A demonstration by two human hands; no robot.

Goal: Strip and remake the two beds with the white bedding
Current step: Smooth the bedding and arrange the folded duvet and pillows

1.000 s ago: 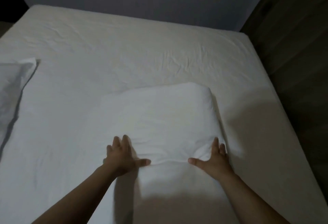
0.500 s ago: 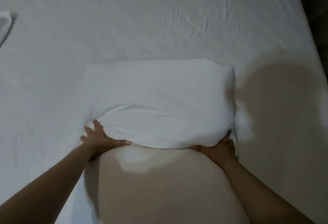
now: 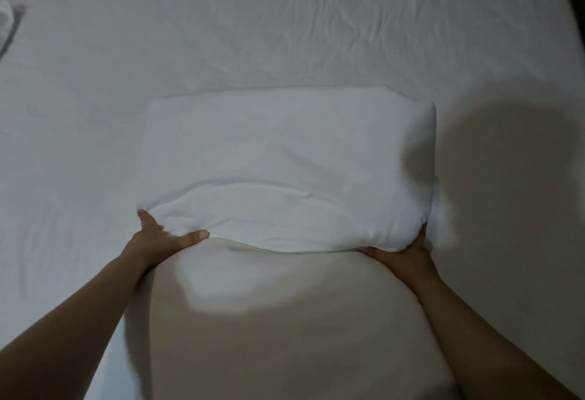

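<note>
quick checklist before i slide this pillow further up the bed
1. Grip of right hand on pillow corner: ok, fingers curl round it.
2. Grip of left hand on the other near corner: cannot tell, blurred.
3. Smooth pillow: not ok, creases along its near edge.
4. Smooth sheet ahead: not ok, wrinkled.
5. Free path ahead: ok, only sheet there.
6. Room from other pillow: ok, far off at the left edge.
</note>
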